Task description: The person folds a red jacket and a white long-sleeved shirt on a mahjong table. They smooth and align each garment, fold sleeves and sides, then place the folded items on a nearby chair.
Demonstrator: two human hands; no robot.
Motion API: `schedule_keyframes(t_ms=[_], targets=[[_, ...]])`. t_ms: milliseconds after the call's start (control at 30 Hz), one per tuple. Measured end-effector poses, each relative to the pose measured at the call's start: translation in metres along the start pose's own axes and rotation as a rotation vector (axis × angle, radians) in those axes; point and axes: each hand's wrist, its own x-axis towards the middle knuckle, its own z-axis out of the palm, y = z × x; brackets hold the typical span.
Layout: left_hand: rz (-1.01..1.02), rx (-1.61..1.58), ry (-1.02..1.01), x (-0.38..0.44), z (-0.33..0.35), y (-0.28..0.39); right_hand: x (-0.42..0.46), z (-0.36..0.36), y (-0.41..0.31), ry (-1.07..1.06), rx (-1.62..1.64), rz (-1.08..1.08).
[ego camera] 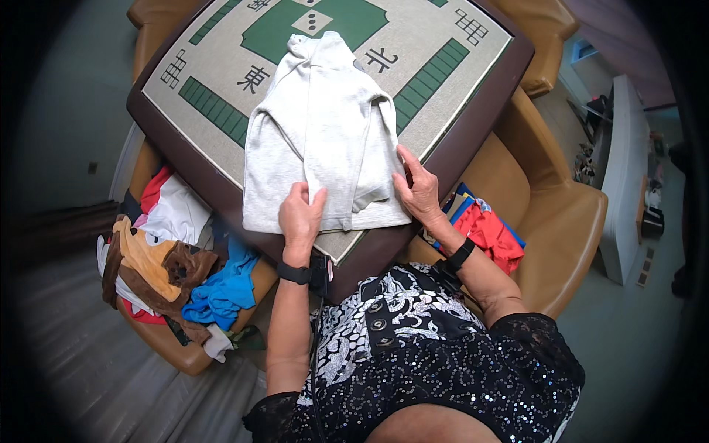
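Observation:
A light grey long-sleeved garment (332, 127) lies on the mahjong table (216, 52), its sleeves folded in over the body and its hem near the table's corner. My left hand (302, 213) rests on the lower left part of the garment, thumb and fingers apart. At the garment's right edge is my right hand (418, 188), its fingers spread, the index finger at the side of the cloth. Neither hand plainly grips the fabric. Part of the garment's lower edge near my left hand is hidden by that hand.
A tan armchair at the left (160, 346) bears a loose heap of clothes, with a brown plush piece (160, 266) and a blue cloth (227, 290). On the right armchair (565, 216) lie red and blue clothes (487, 232). More tan chairs stand around the table.

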Motion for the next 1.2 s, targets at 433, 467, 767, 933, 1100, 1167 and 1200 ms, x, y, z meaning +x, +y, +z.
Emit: schedule_keyframes(t_ms=[433, 467, 767, 933, 1100, 1167, 1200], targets=[[-0.464, -1.18, -0.143, 0.004, 0.005, -0.004, 0.013, 0.019, -0.026, -0.117, 0.17, 0.088], [-0.505, -1.191, -0.197, 0.006, 0.008, -0.007, 0.015, 0.021, -0.023, -0.156, 0.247, 0.235], [-0.428, -0.976, -0.47, 0.016, 0.023, -0.006, 0.041, 0.023, -0.037, -0.511, 0.45, 0.739], [-0.403, -0.731, -0.439, 0.015, 0.023, 0.007, 0.033, 0.039, -0.023, -0.441, 0.536, 0.664], [-0.336, -0.752, -0.457, 0.013, 0.012, 0.004, 0.032, 0.046, -0.021, -0.324, 0.313, 0.441], [-0.318, -0.742, -0.467, 0.012, 0.012, 0.002, 0.035, 0.052, -0.016, -0.354, 0.356, 0.476], [-0.316, -0.748, -0.464, 0.012, 0.013, 0.004, 0.036, 0.055, -0.014, -0.365, 0.375, 0.491]])
